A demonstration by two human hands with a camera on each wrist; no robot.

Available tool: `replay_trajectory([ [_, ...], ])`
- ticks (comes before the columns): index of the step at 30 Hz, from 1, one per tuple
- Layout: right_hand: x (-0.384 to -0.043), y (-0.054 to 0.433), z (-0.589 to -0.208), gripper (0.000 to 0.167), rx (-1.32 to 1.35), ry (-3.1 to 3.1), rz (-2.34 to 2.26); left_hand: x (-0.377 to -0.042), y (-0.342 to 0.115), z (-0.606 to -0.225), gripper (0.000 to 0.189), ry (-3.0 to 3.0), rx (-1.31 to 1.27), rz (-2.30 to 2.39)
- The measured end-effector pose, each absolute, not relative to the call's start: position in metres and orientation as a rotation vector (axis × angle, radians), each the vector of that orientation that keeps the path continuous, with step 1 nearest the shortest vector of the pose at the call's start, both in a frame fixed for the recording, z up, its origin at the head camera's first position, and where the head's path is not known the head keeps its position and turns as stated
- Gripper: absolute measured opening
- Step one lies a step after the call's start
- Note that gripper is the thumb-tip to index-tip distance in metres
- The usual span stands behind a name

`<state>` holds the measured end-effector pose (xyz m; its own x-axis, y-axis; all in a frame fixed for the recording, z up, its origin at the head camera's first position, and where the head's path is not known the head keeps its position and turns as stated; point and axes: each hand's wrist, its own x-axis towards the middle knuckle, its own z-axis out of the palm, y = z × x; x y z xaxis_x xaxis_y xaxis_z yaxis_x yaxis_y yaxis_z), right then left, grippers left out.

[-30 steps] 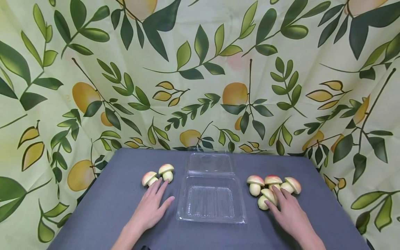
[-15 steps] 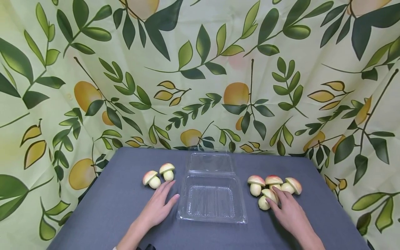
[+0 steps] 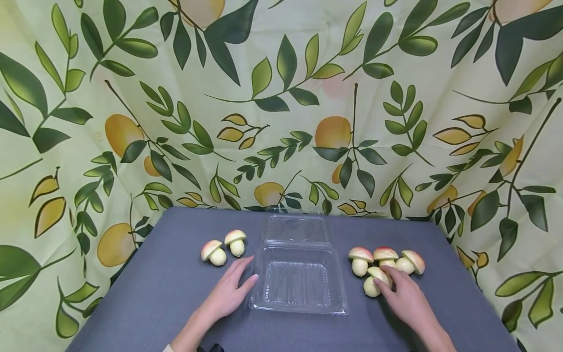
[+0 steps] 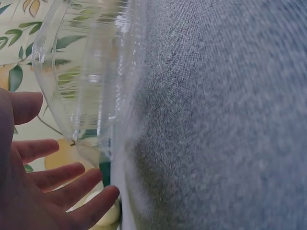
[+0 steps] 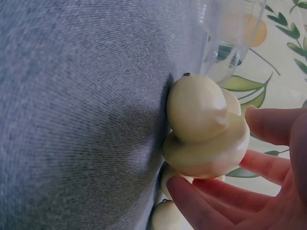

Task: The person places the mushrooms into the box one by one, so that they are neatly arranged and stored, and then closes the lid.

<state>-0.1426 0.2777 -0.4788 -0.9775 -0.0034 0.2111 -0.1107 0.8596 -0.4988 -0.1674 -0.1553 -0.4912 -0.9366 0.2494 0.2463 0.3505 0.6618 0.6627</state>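
Note:
My right hand (image 3: 409, 300) has its thumb and fingers around the cap of a toy mushroom (image 3: 373, 286), the nearest of a cluster on the right. In the right wrist view the thumb lies at one side of this mushroom's cap (image 5: 216, 151), with fingers at its other side and behind it. My left hand (image 3: 226, 293) holds nothing, fingers spread, close to the left edge of a clear plastic clamshell box (image 3: 299, 286). The left wrist view shows the fingers extended near the box wall (image 4: 48, 62). The box stands open, its lid (image 3: 296, 230) laid back.
Two toy mushrooms, one (image 3: 214, 253) beside another (image 3: 236, 243), lie left of the box. Behind the nearest right mushroom are three more: one on the left (image 3: 360, 261), one in the middle (image 3: 385, 253), one on the right (image 3: 412, 261). A leaf-patterned cloth (image 3: 281, 122) hangs behind the grey table (image 3: 176, 283).
My left hand has moved right, away from the two left mushrooms, to the box's edge. The right hand has stayed at its mushroom, its fingers drawn in slightly.

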Motion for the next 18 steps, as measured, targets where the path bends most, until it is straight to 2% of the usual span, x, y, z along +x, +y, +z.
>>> replay_trajectory([
  [18,-0.1441,0.2775,-0.4739,0.034,-0.022,-2.826,1.117,-0.1735,-0.1497,-0.4945,0.053,-2.769,-0.475,-1.375],
])
